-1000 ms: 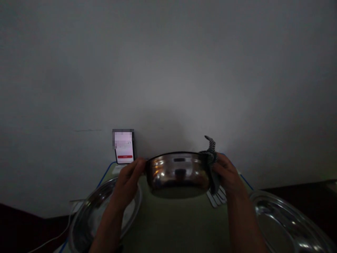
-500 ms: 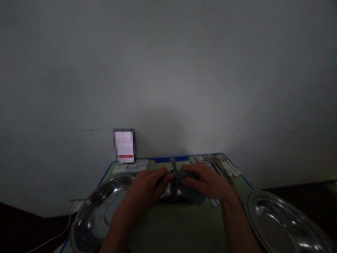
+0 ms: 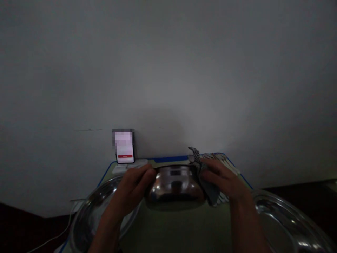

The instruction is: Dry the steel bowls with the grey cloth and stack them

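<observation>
Lit phone (image 3: 125, 151) before a grey wall (image 3: 168, 70), white cord (image 3: 56, 238) at lower left

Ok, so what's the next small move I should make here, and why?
I'd probably slide the cloth a little along the side of the metal bowl. Your right hand already holds the cloth at the bowl's right side, and your left hand grips the left side, so it could likely steady the bowl for that stroke.

My left grip (image 3: 134, 185) holds one side of a shiny bowl (image 3: 175, 188) over the green surface (image 3: 168, 232); my right grip (image 3: 225, 178) holds a cloth (image 3: 210, 189) against the other. A phone (image 3: 125, 151) stands beyond.
</observation>
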Demonstrator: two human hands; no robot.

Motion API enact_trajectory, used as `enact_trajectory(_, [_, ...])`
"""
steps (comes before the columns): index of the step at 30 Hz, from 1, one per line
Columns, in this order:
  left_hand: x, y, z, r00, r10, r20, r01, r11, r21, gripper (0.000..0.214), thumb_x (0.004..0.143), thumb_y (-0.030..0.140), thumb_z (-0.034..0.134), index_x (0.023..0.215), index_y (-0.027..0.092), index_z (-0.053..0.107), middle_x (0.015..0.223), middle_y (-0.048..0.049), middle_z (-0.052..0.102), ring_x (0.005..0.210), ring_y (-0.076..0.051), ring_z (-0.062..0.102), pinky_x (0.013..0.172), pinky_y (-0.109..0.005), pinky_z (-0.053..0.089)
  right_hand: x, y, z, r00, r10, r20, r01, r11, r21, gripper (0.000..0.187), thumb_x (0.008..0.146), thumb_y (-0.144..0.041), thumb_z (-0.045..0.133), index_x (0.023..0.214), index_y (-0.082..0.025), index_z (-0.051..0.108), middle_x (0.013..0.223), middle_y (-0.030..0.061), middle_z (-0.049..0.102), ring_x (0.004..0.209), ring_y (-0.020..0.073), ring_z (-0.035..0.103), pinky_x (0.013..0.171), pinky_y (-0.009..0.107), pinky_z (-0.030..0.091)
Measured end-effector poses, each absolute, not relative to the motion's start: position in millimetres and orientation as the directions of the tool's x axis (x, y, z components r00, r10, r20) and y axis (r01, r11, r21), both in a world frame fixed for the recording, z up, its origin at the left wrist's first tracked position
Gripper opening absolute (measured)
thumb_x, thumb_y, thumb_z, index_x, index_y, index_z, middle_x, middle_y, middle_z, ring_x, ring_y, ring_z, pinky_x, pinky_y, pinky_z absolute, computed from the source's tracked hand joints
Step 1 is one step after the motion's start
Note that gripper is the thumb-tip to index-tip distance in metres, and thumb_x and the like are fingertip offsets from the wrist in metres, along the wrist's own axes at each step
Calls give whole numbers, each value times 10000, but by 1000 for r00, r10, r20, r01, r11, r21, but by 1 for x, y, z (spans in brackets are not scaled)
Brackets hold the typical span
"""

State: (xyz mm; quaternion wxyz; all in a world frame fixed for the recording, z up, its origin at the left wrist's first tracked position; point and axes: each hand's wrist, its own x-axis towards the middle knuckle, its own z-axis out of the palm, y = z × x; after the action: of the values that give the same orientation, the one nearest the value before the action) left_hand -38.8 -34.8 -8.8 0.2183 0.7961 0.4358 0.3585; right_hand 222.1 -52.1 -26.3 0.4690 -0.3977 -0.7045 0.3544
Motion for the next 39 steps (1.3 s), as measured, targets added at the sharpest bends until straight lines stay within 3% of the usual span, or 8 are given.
enact_trajectory(8, [-24, -42, -8, 550, 807, 214, 669, -580, 465, 348, 938, 390, 384, 734, 198, 590, 603, 14, 609, 536, -135, 548, 542, -264, 349, 189, -46, -15, -547, 798, 254, 417, 523, -744, 276, 908, -378, 504, 726, -186, 581, 609, -42, 493, 561, 92, 408, 508, 221, 307])
enact_trajectory(13, [-35, -30, -16, 404, 847, 345, 490, -519, 701, 295, 931, 417, 411, 942, 210, 622, 814, -14, 683, 722, -159, 615, 648, -257, 458, 209, -35, -40, -277, 879, 387, 237, 453, -860, 304, 828, -505, 597, 854, -214, 681, 769, 6, 660, 715, 161, 578, 644, 264, 462])
enact_trajectory(18, [-45, -24, -18, 127, 925, 359, 392, -379, 838, 500, 870, 599, 371, 569, 215, 480, 534, 3, 523, 520, -156, 472, 495, -274, 410, 225, -43, -42, 16, 918, 395, -12, 396, -918, 397, 763, -601, 608, 898, -236, 687, 827, 23, 695, 799, 214, 635, 724, 305, 510])
enact_trajectory(24, [-27, -37, -8, 543, 810, 222, 535, -537, 653, 401, 894, 443, 394, 589, 195, 475, 525, 34, 487, 494, -111, 442, 485, -240, 306, 207, -58, -8, -474, 852, 223, 379, 425, -822, 270, 881, -423, 506, 783, -197, 617, 702, -1, 605, 650, 139, 534, 587, 247, 413])
enact_trajectory(28, [-15, -38, -10, 591, 788, 171, 575, -560, 596, 350, 918, 383, 405, 658, 185, 528, 584, 29, 544, 535, -111, 487, 513, -242, 306, 193, -51, -8, -533, 830, 162, 526, 476, -705, 261, 906, -366, 488, 732, -186, 563, 632, -32, 531, 587, 104, 458, 537, 229, 323])
enact_trajectory(32, [-30, -29, -17, 511, 820, 259, 475, -520, 710, 352, 911, 429, 439, 702, 181, 575, 609, 22, 556, 571, -121, 505, 537, -235, 359, 202, -44, -23, -422, 855, 302, 432, 483, -762, 282, 882, -456, 530, 803, -204, 629, 705, -8, 611, 667, 138, 533, 611, 250, 408])
enact_trajectory(36, [-54, -15, -30, 240, 933, 268, 221, -321, 921, 501, 807, 652, 496, 648, 182, 569, 599, -5, 566, 581, -149, 509, 519, -253, 400, 219, -42, -36, -134, 891, 433, 171, 452, -876, 415, 820, -587, 556, 985, -224, 668, 863, 30, 688, 843, 209, 624, 732, 300, 490])
enact_trajectory(39, [-61, -12, -33, 145, 947, 286, 225, -313, 923, 535, 802, 692, 457, 614, 193, 511, 562, 10, 517, 530, -133, 453, 487, -250, 375, 217, -45, -32, -158, 883, 442, 163, 465, -870, 387, 852, -552, 524, 998, -222, 663, 904, 33, 695, 900, 215, 628, 771, 302, 488])
